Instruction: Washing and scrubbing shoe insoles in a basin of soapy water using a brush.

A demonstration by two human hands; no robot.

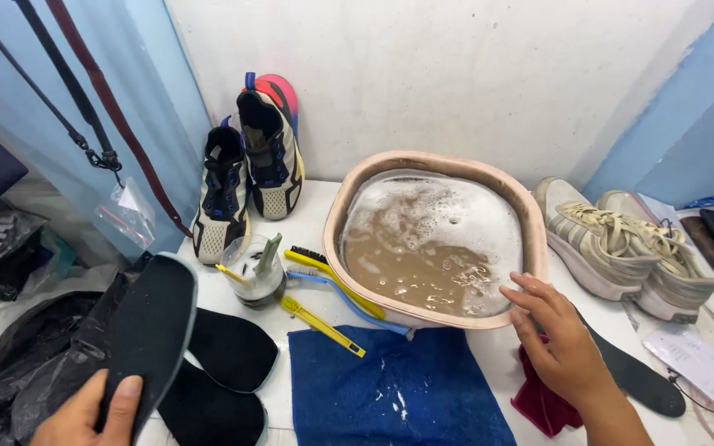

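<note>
White counter: left hand at 7 o'clock pinching insole; right hand, fingers spread, apparently touching basin rim, 4 o'clock.

A basin of sudsy water sits at the middle of the surface, with a towel before it and brushes and a cup just to its left. Behind the cup a pair of sneakers leans against the wall, and a second pair lies right of the basin. The left hand holds an insole at the near left above two more insoles, while the right hand hovers at the basin's near right rim, over a cloth and another insole.
</note>
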